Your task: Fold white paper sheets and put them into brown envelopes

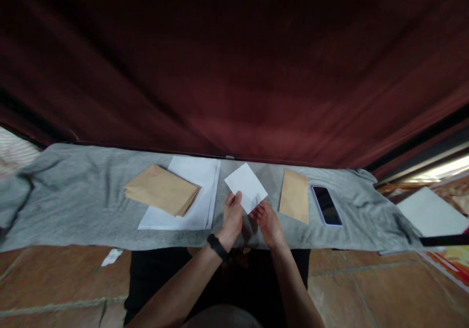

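A small white sheet of paper (246, 185), perhaps folded, is held up in front of me, turned so that a corner points away. My left hand (232, 216), with a black band on its wrist, pinches its near left edge, thumb on top. At its near right edge, the fingers of my right hand (268, 221) curl under and grip the paper. To the left, a stack of brown envelopes (161, 189) lies partly over large white sheets (200, 172). Right of my hands lies a single brown envelope (294, 196).
A phone (327, 206) with a dark screen and a light purple edge lies at the right on the grey cloth (106, 181). Behind the cloth hangs a dark red curtain (234, 98). Below are floor tiles (66, 279) with a crumpled white scrap (112, 256).
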A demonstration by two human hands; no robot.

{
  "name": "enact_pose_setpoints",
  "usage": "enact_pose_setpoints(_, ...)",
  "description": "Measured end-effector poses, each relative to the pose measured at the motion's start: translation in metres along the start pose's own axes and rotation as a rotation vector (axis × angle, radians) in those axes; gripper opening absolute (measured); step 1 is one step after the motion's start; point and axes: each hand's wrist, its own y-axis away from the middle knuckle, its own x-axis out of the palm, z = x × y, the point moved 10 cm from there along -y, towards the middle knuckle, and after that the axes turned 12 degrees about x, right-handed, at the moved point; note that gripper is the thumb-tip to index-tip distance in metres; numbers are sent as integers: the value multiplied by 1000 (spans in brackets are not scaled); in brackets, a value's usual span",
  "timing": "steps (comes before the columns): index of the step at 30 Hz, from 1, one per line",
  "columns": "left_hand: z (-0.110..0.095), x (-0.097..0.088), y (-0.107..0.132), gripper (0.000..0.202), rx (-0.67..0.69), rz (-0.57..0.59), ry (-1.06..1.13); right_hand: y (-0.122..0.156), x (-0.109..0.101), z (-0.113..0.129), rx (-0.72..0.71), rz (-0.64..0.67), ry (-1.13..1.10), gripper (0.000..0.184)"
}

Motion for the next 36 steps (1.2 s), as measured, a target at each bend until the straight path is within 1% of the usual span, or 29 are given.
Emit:
enact_pose_setpoints(1, 9, -2, 7, 33, -61, -47, 113, 1, 6, 1, -15, 9, 13, 49)
enact_pose_setpoints(2, 14, -4, 12, 32, -96, -72, 168, 0, 8, 3, -38, -3, 32, 45)
enact_pose_setpoints(3, 17, -7, 16, 32, -104, -74, 161, -1, 7, 5, -66, -30, 56, 41)
enact_pose_setpoints(5, 17, -19, 17, 32, -107, -77, 122, -6, 0, 10, -112, -98, 118, 35)
enact_pose_setpoints(7, 14, -36, 12, 33, -98, -78, 43, -13, -11, 16, -153, -150, 195, 31)
enact_pose_setpoints(10, 6, -60, -4, 33, -65, -44, -170, -21, -25, 26, -202, -198, 326, 26)
enact_pose_setpoints(13, 2, -67, -13, 33, -42, 45, -369, -23, -33, 31, -223, -235, 438, 30)
enact_pose_setpoints(15, -1, -64, -13, 38, -5, 114, -534, -17, -34, 34, -258, -294, 530, 36)
enact_pose_setpoints(16, -2, -61, -12, 40, 15, 150, -620, -12, -31, 38, -302, -340, 609, 40)
enact_pose_setpoints(18, -3, -55, -9, 43, 44, 222, -775, 2, -17, 45, -437, -411, 806, 44)
enact_pose_setpoints(19, -2, -52, -8, 43, 51, 257, -836, 8, -5, 47, -509, -411, 898, 44)
enact_pose_setpoints(20, -1, -50, -7, 42, 52, 286, -882, 14, 9, 45, -570, -378, 968, 45)
enact_pose_setpoints(21, 0, -49, -7, 41, 51, 309, -924, 17, 23, 41, -609, -311, 1009, 46)
enact_pose_setpoints(23, 2, -48, -8, 39, 48, 352, -1008, 20, 50, 28, -647, -158, 1084, 47)
enact_pose_setpoints(24, 2, -48, -9, 39, 46, 370, -1046, 20, 60, 21, -656, -105, 1130, 48)
enact_pose_setpoints(25, 2, -47, -9, 38, 44, 386, -1080, 20, 67, 15, -662, -80, 1182, 48)
enact_pose_setpoints(27, 1, -47, -9, 38, 47, 416, -1136, 18, 74, 7, -670, -101, 1284, 49)
enact_pose_setpoints(29, -1, -47, -7, 37, 46, 439, -1172, 16, 73, 3, -671, -159, 1357, 50)
enact_pose_setpoints(31, -6, -45, -4, 37, 67, 454, -1223, 15, 72, 2, -677, -185, 1403, 52)
enact_pose_setpoints(32, -11, -42, -2, 37, 105, 458, -1267, 15, 71, 1, -684, -185, 1418, 53)
enact_pose_setpoints(34, -21, -31, 2, 37, 242, 467, -1361, 16, 71, 1, -701, -177, 1444, 54)
enact_pose_setpoints(36, -26, -10, 11, 41, 423, 528, -1385, 18, 71, -2, -719, -165, 1472, 56)
